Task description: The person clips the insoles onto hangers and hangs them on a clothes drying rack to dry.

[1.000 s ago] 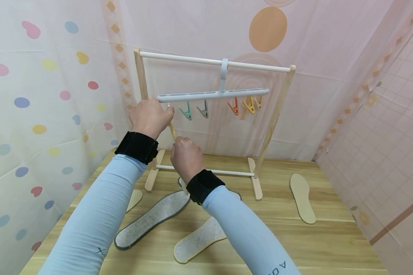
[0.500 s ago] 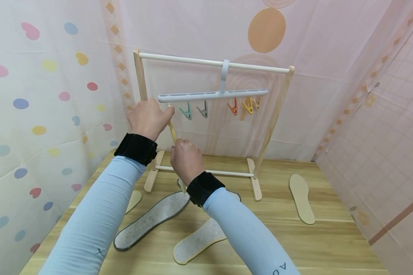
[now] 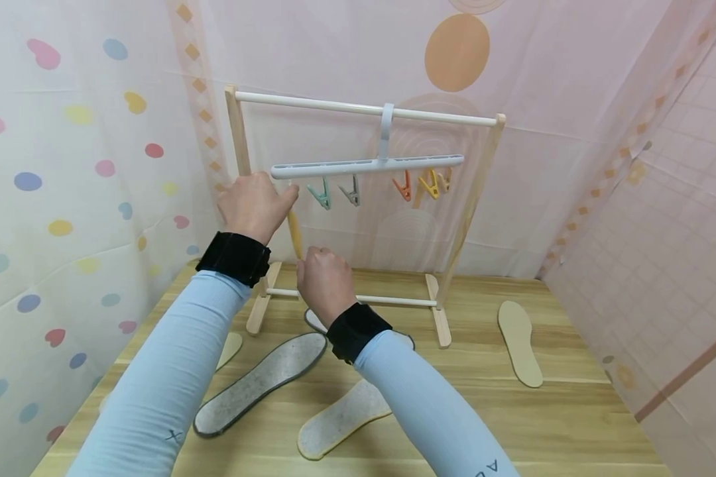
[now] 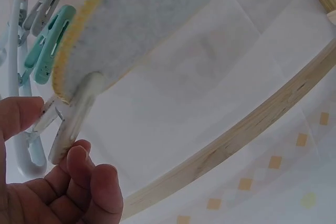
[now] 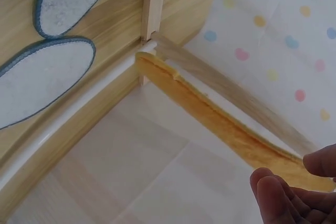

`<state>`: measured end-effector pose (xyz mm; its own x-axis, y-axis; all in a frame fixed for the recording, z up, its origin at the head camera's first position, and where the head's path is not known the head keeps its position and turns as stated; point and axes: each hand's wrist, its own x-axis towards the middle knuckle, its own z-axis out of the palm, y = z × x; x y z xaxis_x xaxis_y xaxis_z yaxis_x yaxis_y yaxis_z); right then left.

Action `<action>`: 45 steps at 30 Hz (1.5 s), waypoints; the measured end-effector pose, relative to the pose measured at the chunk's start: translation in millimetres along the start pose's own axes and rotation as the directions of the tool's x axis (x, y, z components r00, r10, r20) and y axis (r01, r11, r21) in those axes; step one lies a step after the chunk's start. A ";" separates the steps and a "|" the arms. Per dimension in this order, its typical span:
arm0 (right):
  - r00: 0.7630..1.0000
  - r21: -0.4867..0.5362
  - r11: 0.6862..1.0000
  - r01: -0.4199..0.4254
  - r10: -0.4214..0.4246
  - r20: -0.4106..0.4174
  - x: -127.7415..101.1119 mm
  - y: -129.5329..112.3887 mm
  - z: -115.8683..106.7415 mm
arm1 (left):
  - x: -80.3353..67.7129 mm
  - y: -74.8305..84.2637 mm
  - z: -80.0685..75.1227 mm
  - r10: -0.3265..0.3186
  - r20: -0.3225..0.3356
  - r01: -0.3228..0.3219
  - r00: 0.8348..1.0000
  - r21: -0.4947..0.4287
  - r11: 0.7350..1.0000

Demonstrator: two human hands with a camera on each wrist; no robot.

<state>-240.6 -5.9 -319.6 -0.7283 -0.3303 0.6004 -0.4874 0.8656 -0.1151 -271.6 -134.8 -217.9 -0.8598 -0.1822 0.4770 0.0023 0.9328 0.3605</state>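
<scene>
My left hand (image 3: 258, 205) is up at the left end of the pale blue hanger (image 3: 334, 167). In the left wrist view its thumb and fingers pinch the handles of a whitish clothespin (image 4: 79, 114), which overlaps the end of a grey insole (image 4: 136, 19) with yellow edging. Seen from the right wrist, this insole's yellow underside (image 5: 210, 114) hangs down at a slant. Lower down, my right hand (image 3: 327, 281) is beside the insole, thumb and loosely bent fingers apart, the insole showing through the gap. Green (image 3: 320, 193), grey, orange and yellow clothespins hang along the hanger.
The hanger hooks over the white bar (image 3: 310, 103) of a wooden rack. On the wooden table (image 3: 471, 411) lie a dark-edged grey insole (image 3: 262, 381), a yellow-edged one (image 3: 340, 421) and a cream one (image 3: 520, 344). Patterned curtains stand behind and at both sides.
The insole has swung more upright and shows more of its yellow side; its lower end no longer shows below my right hand. The right hand has dropped slightly. The left stays at the clothespin.
</scene>
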 end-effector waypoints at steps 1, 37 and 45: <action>1.000 -0.001 1.000 -0.003 0.003 0.001 -0.5 0.6 0.3 | 0.3 -0.7 0.2 0.001 -0.002 -0.001 1.000 0.001 1.000; 0.992 0.051 0.992 -0.118 0.116 0.043 -29.8 48.9 7.1 | -23.1 -27.5 22.0 0.030 0.049 -0.030 0.998 -0.011 0.999; 0.988 0.033 0.990 -0.141 0.138 0.063 -39.0 61.7 5.7 | -34.7 -39.3 33.6 0.034 0.101 -0.033 0.994 -0.016 0.999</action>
<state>-245.0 58.3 -354.6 -0.8176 -0.2305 0.5276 -0.3960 0.8903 -0.2247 -258.9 -154.7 -275.6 -0.9063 -0.1181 0.4058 0.0384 0.9332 0.3574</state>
